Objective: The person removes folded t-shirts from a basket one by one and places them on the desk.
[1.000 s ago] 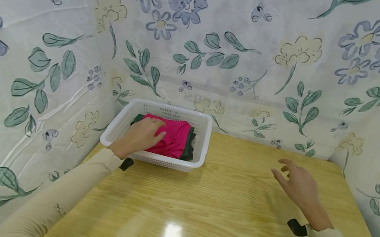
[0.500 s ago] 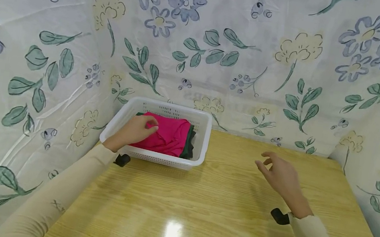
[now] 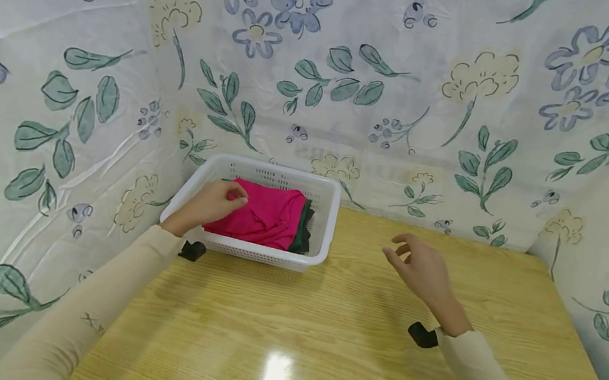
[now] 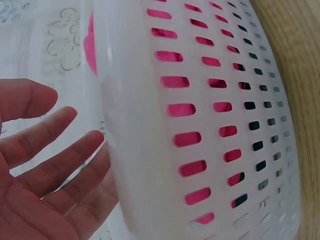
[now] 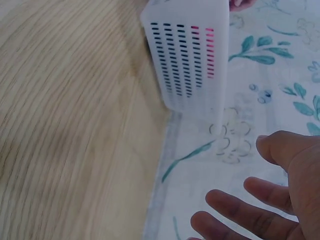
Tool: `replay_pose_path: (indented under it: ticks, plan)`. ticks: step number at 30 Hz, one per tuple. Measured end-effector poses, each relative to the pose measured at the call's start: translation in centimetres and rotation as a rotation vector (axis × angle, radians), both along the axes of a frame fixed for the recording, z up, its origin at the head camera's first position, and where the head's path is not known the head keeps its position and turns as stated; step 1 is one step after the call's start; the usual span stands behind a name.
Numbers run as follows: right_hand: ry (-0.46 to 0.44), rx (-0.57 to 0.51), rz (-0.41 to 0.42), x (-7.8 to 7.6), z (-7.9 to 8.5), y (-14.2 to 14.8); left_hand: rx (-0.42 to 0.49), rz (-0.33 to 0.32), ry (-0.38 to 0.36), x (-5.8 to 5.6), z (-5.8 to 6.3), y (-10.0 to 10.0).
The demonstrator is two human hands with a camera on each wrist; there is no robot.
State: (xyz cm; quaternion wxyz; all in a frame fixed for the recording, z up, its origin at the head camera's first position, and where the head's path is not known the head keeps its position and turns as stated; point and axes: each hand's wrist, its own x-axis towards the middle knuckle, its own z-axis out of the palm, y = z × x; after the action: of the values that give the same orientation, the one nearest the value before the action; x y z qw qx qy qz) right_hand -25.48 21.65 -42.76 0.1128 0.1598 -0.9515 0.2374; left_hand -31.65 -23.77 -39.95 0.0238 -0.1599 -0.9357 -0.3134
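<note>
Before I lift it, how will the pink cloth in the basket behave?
The pink cloth will probably be floppy, judging by its loose folds. Its fine wrinkles suggest thin, likely light fabric. Dark cloth lies beneath it in the basket, so a deep grab might drag some along.

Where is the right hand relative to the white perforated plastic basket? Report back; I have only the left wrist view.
Observer: The right hand is over the yellowish wood-grain table, right of the basket and apart from it.
Operator: Say whether it holds anything.
Observer: Nothing; the right wrist view shows it empty.
Operator: Name the basket's top layer.
Observer: In the head view, bright pink cloth lies uppermost, dark green cloth showing along its right edge.
</note>
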Motion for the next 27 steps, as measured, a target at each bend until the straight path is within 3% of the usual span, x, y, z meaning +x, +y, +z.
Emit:
replay_pose_path:
  ticks: [18, 27]
  plan:
    - [-0.012, -0.047, 0.042, -1.0, 0.7, -4.7, -0.019, 0.036, -0.032, -0.8, 0.1, -1.4]
    - [-0.015, -0.083, 0.053, -1.9, 1.8, -7.7, -0.017, 0.058, -0.101, -1.1, 0.4, -2.0]
